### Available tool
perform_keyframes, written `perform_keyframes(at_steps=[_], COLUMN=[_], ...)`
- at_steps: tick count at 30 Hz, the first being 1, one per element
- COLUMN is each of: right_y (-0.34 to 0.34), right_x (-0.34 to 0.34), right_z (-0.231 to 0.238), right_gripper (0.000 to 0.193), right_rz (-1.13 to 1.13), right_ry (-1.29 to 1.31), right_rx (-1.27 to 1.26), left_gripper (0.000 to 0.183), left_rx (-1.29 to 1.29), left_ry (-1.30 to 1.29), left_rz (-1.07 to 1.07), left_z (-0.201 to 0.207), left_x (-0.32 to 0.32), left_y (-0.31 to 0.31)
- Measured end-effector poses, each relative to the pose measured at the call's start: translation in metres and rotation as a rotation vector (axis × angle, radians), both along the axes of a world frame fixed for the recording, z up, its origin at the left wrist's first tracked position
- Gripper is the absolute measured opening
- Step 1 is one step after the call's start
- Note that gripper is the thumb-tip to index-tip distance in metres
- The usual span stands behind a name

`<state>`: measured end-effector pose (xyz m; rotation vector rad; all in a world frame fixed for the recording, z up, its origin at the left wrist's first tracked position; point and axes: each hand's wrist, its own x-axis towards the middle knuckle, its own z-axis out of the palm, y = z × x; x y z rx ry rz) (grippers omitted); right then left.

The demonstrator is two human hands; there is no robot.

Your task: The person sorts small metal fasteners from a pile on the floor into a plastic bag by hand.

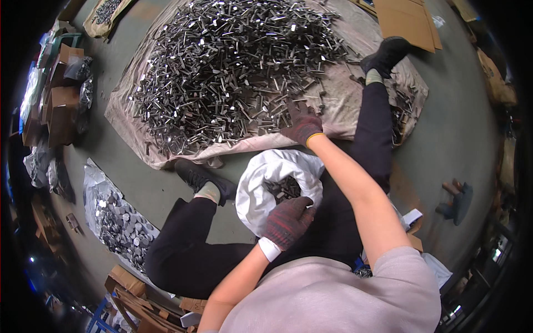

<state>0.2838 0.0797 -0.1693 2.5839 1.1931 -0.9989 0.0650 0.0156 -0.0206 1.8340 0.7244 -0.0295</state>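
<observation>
Head view: the right hand (302, 126), in a knit glove, reaches to the near edge of the one big heap of metal pieces (233, 72) on the cloth (355, 111), fingers curled down onto them. The left hand (287, 221), fingers bent, grips the rim of the single white sack (261, 191) between the legs; pieces lie inside, too many to count.

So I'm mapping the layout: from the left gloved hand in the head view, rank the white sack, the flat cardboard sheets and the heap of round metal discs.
1. White sack, touching the left gloved hand.
2. Heap of round metal discs, floor, left.
3. Flat cardboard sheets, top right.
</observation>
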Motion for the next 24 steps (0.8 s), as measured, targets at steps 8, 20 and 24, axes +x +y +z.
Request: perform_keyframes(at_steps=[8,20,24], right_y=[0.060,0.050,0.043], right_x=[-0.049,-0.026,-0.038], right_z=[-0.017,-0.035,-0.031], right_gripper=[0.107,0.072,0.084], right_rz=[-0.181,-0.095,-0.213], right_ry=[-0.088,-0.117,-0.331], right_rx=[-0.109,-0.047,-0.013], left_gripper=[0.025,0.029,0.029], left_rx=[-0.265,-0.283,-0.260], left_ry=[0.103,0.094,0.068], left_rz=[0.171,0.271,0.289], left_z=[-0.017,-0.030,-0.028], left_x=[0.014,0.009,0.007], left_y=[0.020,0.022,0.022])
